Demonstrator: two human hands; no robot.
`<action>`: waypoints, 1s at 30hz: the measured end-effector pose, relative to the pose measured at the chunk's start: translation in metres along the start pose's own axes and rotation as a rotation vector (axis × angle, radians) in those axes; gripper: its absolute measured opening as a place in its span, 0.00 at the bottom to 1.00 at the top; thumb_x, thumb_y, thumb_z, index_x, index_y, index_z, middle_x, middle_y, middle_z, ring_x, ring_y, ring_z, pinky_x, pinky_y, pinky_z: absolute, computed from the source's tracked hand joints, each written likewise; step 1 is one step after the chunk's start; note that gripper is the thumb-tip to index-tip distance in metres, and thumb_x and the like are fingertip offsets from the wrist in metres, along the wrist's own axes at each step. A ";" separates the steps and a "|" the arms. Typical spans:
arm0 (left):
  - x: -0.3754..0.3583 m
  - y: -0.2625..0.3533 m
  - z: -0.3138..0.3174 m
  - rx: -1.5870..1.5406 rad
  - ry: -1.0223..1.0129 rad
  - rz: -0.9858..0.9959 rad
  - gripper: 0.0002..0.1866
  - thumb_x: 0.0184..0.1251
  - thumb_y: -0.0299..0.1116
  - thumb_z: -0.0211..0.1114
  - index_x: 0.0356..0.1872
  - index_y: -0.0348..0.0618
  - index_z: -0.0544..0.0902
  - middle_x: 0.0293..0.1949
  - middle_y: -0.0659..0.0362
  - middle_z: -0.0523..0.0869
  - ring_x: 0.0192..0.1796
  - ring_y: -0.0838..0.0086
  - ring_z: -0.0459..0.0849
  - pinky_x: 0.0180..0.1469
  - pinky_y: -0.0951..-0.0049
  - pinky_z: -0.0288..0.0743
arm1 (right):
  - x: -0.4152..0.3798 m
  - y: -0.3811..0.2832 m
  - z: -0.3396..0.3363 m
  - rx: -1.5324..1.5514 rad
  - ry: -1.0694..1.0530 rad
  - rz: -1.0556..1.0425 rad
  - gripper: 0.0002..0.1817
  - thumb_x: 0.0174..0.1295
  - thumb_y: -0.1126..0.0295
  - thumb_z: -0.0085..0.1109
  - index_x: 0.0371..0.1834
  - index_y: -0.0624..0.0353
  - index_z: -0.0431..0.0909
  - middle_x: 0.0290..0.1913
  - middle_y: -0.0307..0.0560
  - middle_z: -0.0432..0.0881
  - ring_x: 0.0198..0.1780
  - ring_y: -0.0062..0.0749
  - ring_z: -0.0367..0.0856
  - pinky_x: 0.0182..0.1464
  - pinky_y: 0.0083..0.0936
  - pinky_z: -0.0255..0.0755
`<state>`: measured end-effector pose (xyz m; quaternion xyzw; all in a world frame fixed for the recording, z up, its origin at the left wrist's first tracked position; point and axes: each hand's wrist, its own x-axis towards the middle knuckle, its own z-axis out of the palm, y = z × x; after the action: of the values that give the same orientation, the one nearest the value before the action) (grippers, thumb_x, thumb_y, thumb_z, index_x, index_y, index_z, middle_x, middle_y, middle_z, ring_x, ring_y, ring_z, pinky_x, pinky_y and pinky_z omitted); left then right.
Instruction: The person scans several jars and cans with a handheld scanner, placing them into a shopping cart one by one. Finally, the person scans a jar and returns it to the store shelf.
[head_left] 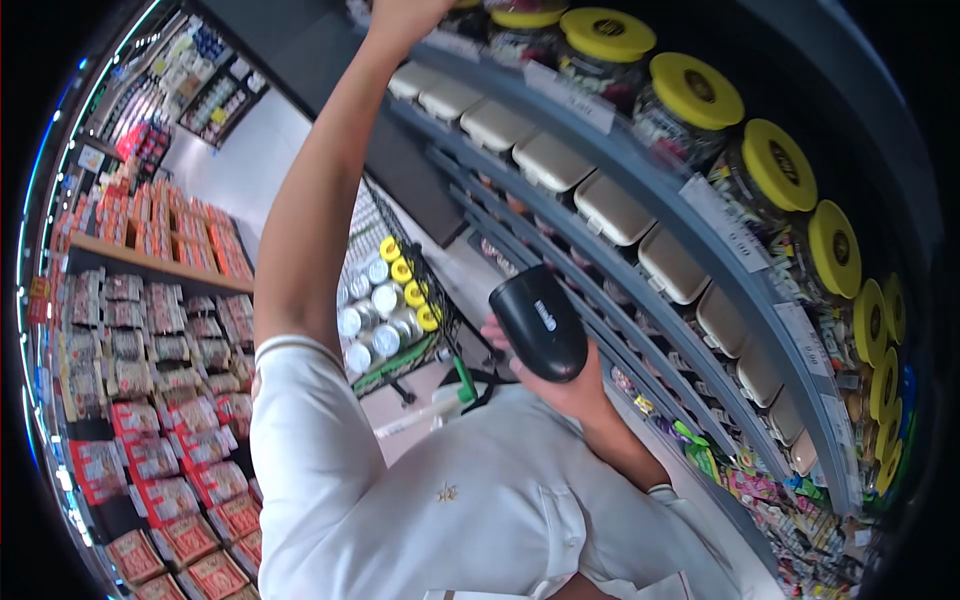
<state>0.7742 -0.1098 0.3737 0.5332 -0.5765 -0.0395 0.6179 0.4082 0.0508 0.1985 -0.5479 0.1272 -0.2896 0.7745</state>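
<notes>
Right hand [560, 385] grips scanner [538, 322] just beside shelf edge [640, 175].

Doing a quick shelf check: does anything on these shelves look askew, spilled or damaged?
Nothing stands out. The yellow-lidded jars stand in an even row on the top shelf, and the beige boxes below sit lined up. The left hand reaches up to the jars; the right hand holds a black scanner. No spills or breakage show.

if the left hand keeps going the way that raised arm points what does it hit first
Probably the yellow-lidded jars on the top shelf. The left hand is already at that row by the picture's top edge; depth is unclear.
</notes>
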 end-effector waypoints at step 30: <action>-0.587 -0.299 -0.183 0.968 -0.545 -1.217 0.23 0.60 0.36 0.70 0.55 0.42 0.78 0.58 0.47 0.78 0.61 0.51 0.78 0.58 0.56 0.81 | -0.035 0.175 0.104 -0.486 0.134 0.899 0.20 0.53 0.72 0.77 0.48 0.64 0.83 0.42 0.46 0.88 0.44 0.25 0.85 0.51 0.28 0.78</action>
<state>0.8868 0.2639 -0.1872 0.9314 -0.2699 -0.2425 0.0284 0.4877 0.1923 0.0706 -0.5836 0.4632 0.0756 0.6627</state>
